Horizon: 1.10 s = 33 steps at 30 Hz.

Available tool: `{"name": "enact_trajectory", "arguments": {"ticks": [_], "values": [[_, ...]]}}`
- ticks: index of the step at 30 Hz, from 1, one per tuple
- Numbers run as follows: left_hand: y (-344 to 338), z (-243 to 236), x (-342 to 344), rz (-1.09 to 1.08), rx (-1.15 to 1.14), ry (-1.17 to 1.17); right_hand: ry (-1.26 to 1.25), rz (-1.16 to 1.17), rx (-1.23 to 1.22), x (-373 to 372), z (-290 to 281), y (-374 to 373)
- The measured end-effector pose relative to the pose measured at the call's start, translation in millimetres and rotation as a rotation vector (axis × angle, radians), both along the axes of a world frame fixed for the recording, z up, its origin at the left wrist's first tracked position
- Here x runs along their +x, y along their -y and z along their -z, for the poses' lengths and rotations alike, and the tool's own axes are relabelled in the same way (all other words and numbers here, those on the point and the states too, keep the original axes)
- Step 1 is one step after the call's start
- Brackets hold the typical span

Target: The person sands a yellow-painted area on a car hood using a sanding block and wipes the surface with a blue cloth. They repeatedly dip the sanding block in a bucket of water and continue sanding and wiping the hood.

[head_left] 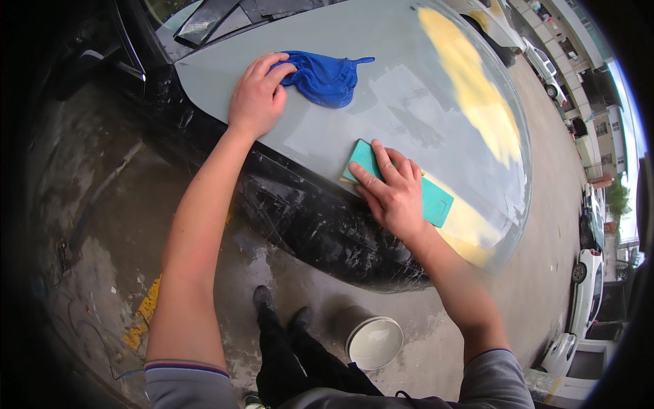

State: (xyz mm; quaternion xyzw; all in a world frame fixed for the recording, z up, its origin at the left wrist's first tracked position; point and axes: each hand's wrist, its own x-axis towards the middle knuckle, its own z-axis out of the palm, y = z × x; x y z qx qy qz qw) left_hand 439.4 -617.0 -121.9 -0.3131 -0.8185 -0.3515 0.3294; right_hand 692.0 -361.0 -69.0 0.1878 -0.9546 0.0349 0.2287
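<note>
Far left: worn yellow floor paint (144, 312) is seen on the wet concrete. Next, the left hand (259, 95) is laid on the grey-primed car hood (306, 133), fingers bent over the left edge of a crumpled blue cloth (325, 78); whether the cloth is pinched or only touched can't be told. A round bucket (350, 341) is stood on the floor, just right of the person's shoes (300, 317). The teal sanding block (437, 202) is held flat on the hood near its close edge, clasped from above by the right hand (398, 194). Yellow filler (470, 82) is spread beyond; white cars (587, 290) are parked far right.
</note>
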Motion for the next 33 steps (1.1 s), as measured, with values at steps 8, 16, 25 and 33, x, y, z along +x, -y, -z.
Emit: {"name": "enact_trajectory", "arguments": {"ticks": [8,16,25,33], "values": [[4,7,1,0.002,0.014,0.007,0.027,0.044,0.013,48,22,-1],[2,15,5,0.046,0.027,0.02,-0.01,-0.006,-0.073,-12,10,29],[0,-4,4,0.033,-0.011,0.016,-0.036,0.063,0.011,-37,-2,18],[-56,-50,-4,-0.083,-0.463,0.223,0.046,0.135,-0.083,-7,3,7]]}}
